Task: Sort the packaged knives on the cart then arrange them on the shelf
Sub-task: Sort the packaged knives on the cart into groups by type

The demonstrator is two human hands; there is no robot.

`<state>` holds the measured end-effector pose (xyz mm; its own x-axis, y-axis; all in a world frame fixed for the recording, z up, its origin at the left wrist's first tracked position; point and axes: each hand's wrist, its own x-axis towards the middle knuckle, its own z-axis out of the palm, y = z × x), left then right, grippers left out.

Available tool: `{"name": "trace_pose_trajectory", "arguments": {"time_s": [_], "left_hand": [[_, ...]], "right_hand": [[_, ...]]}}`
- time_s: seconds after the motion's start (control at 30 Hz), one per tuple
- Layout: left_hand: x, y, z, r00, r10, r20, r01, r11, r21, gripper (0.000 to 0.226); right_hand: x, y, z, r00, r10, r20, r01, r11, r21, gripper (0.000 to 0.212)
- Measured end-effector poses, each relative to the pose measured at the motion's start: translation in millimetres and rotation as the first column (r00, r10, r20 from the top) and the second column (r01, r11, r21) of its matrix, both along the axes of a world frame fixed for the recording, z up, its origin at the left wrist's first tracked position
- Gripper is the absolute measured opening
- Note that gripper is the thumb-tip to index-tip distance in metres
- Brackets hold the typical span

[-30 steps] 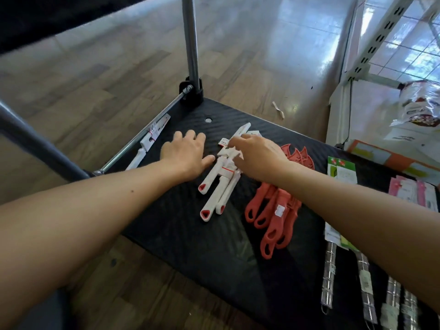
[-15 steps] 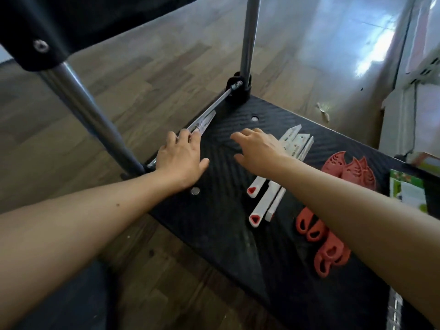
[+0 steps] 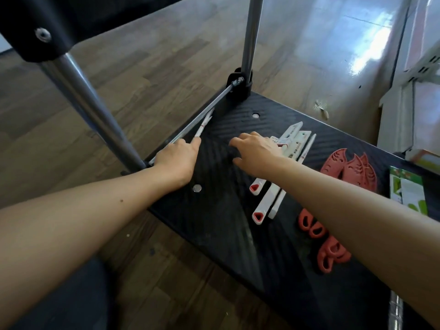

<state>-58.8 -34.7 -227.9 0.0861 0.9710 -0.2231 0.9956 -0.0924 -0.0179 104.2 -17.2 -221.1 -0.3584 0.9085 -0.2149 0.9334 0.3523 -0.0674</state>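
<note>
On the black cart deck [image 3: 214, 225] a single white packaged knife [image 3: 202, 127] lies along the left rail. My left hand [image 3: 177, 160] covers its handle end and grips it, index finger stretched along it. My right hand [image 3: 254, 151] hovers over the deck with fingers loosely curled and holds nothing. Its wrist lies over a group of white packaged knives [image 3: 269, 201] with red-tipped handles. To their right sits a pile of red knives [image 3: 345, 167], partly hidden by my right forearm.
Two steel cart posts [image 3: 250, 36] rise at the left corners, joined by a low rail [image 3: 214, 103]. A green package [image 3: 407, 191] lies at the deck's right side. A white shelf unit [image 3: 419, 91] stands at the far right. Wooden floor surrounds the cart.
My left hand moved left from beside the white knives to the single knife by the rail. My right hand left the white group and came up over the deck. The view shifted left.
</note>
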Motion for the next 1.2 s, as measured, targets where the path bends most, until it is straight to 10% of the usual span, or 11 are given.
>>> {"name": "trace_pose_trajectory", "arguments": {"time_s": [0.7, 1.2], "left_hand": [[65.5, -0.7, -4.1, 0.915, 0.217, 0.341, -0.205, 0.976, -0.07, 0.026], [122.0, -8.0, -0.5, 0.95, -0.126, 0.287, 0.107, 0.991, 0.081, 0.028]], "right_hand": [[84.9, -22.1, 21.0, 0.994, -0.105, 0.023, 0.105, 0.994, 0.002, 0.035], [114.1, -32.4, 29.2, 0.996, -0.084, 0.037, 0.083, 0.996, 0.029, 0.035]]}}
